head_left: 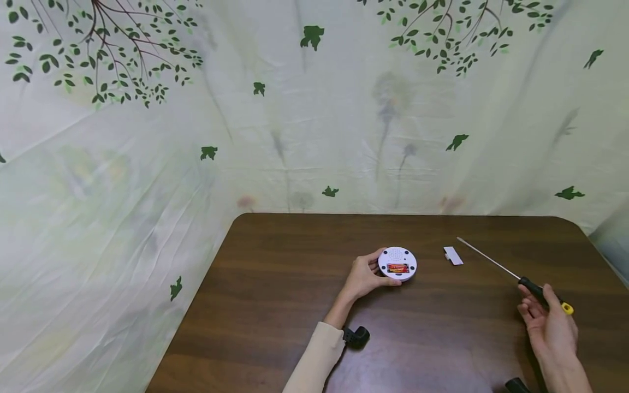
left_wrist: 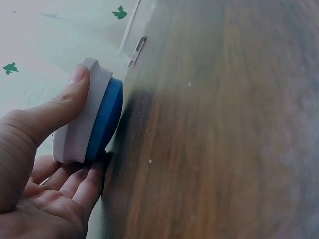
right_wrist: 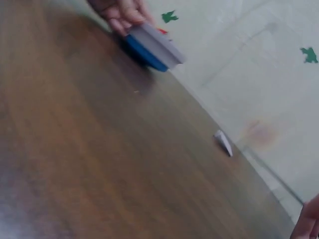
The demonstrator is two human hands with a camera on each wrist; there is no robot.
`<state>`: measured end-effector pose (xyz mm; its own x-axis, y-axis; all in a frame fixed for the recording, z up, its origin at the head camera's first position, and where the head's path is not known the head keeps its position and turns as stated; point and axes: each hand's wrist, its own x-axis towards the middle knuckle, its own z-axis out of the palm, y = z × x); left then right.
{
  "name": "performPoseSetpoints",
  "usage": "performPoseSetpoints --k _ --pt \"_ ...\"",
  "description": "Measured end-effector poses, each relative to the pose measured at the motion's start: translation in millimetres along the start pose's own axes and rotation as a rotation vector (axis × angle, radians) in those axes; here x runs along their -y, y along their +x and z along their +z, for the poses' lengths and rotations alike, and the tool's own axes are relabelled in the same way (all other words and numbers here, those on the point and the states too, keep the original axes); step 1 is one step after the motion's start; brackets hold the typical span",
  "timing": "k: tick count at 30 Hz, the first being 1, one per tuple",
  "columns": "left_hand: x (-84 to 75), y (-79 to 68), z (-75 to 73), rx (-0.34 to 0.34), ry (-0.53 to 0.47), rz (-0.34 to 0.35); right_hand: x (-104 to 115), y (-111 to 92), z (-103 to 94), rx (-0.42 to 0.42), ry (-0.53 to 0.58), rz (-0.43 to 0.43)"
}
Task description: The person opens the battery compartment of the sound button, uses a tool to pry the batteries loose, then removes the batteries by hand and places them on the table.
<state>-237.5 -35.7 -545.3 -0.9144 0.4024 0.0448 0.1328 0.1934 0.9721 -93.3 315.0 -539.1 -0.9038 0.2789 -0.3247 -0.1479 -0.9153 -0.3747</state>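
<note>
My left hand (head_left: 366, 277) holds a round white device with a blue lower part (head_left: 404, 257), thumb along its near edge. Its white face is turned up and shows a battery compartment with red batteries (head_left: 398, 268) inside. In the left wrist view, the thumb presses the white rim of the device (left_wrist: 82, 119) and the fingers are under the blue side. Over at the right, my right hand (head_left: 552, 322) holds a long screwdriver (head_left: 533, 287) by its black and yellow handle, the shaft pointing to the far left. Between the hands lies a small white battery cover (head_left: 453, 256).
The brown wooden table (head_left: 275, 305) has rounded far corners. Behind it and along the left hangs a pale curtain (head_left: 304, 120) with leaf prints. A black wrist camera (head_left: 356, 337) sits on the left wrist.
</note>
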Motion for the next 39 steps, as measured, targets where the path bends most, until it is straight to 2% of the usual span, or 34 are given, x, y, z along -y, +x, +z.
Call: performPoseSetpoints --k 5,9,17,19,22,26,28,31,35,39 --pt "-0.4 0.1 -1.5 -0.016 0.004 0.009 -9 -4 10.4 -0.169 -0.301 -0.095" --pt "-0.5 -0.4 -1.4 -0.01 0.017 -0.005 -15 -12 11.9 -0.217 -0.63 -0.09" --pt "0.7 -0.6 0.2 -0.005 0.018 -0.015 -19 -30 16.6 -0.095 -1.607 -0.029" --pt "1.2 -0.2 0.3 -0.003 0.016 -0.016 -19 -32 20.1 -0.076 -1.777 -0.015" --pt "1.3 0.4 0.4 -0.003 0.009 -0.016 -18 -33 23.8 -0.039 -1.99 -0.051" --pt "0.3 0.5 0.5 -0.007 0.009 -0.019 -20 -32 24.0 0.025 -2.11 -0.121" --pt "-0.2 0.7 0.5 -0.006 0.007 -0.017 -21 -33 23.8 0.039 -2.119 -0.149" --pt "-0.9 1.2 0.3 -0.005 0.006 -0.011 -23 -34 24.1 0.015 -2.113 -0.192" --pt "-0.6 1.5 -0.2 0.0 -0.003 0.0 -24 -36 26.4 -0.015 -2.121 -0.175" --pt "0.2 0.8 -0.2 0.002 -0.015 0.008 -21 -36 31.5 -0.011 -2.154 -0.157"
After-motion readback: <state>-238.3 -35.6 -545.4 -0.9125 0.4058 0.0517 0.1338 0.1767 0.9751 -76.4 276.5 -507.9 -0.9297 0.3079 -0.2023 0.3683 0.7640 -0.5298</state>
